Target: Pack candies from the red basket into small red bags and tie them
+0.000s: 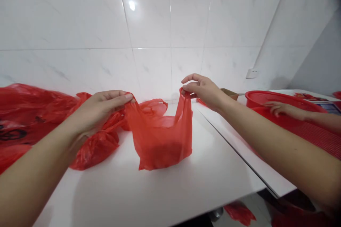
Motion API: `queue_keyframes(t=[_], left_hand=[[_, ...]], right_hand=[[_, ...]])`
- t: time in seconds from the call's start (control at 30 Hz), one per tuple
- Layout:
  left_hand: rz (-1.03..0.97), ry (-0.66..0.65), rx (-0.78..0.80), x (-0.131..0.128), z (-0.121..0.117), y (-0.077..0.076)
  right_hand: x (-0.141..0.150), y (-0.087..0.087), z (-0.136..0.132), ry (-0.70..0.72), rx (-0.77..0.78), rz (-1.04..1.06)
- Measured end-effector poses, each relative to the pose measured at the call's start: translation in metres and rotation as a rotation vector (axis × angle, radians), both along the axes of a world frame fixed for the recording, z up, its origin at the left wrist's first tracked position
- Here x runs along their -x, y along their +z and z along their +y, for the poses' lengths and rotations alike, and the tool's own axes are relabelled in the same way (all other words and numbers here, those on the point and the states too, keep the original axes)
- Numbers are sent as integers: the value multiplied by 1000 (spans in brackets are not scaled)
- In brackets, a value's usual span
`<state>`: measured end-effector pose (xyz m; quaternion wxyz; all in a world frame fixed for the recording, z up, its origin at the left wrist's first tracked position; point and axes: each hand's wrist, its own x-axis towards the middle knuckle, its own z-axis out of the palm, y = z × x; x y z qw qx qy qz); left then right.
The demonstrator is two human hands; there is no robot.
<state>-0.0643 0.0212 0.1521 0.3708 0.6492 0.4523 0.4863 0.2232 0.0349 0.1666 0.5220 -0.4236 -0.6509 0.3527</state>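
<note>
A red plastic bag (162,138) stands on the white table (149,191) in the middle of the view, its mouth spread wide. My left hand (102,108) pinches the bag's left handle at its top corner. My right hand (201,88) pinches the right handle, fingers curled over it. Both handles are pulled apart and slightly up. Something dark red seems to sit inside the bag's bottom, but I cannot make it out.
More red plastic bags (32,113) lie heaped at the left against the white tiled wall. A red mesh basket (279,101) stands at the right, with another person's hand (279,108) on it. A cardboard box (230,94) sits behind my right hand.
</note>
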Motion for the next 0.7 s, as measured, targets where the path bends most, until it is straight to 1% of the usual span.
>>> queue_keyframes(t=[0.03,0.1,0.13,0.17,0.23,0.3,0.33,0.37,0.4,0.43,0.5,0.57,0.63,0.7], left_hand=[[-62,-24,-4,-5,1,1],[-161,-135,24,-16,3,5],[-178,-184,38,-22,3,7],[-149,-240,70,-29,2,8],[23,-339,158,-41,1,10],[211,-385,196,-53,0,8],[262,-392,190,-58,0,7],[282,-391,183,-62,0,4],[275,-387,184,-65,1,2],[252,-378,199,-67,3,-1],[200,-357,272,-67,7,-6],[146,-333,340,-63,10,-9],[113,-337,378,-58,11,-12],[88,-368,392,-53,11,-15]], right_hand=[[2,3,0,23,-31,1],[9,9,-5,73,-131,-14],[15,11,-8,104,-172,-41],[22,14,-12,143,-199,-78],[36,19,-19,241,-216,-153],[50,20,-23,365,-221,-206],[55,19,-23,420,-227,-226],[59,17,-21,453,-241,-242],[60,13,-18,455,-267,-256],[61,7,-14,423,-302,-269],[57,-7,-4,305,-353,-299],[50,-23,7,242,-323,-340],[44,-38,12,264,-240,-368],[41,-46,8,281,-201,-348]])
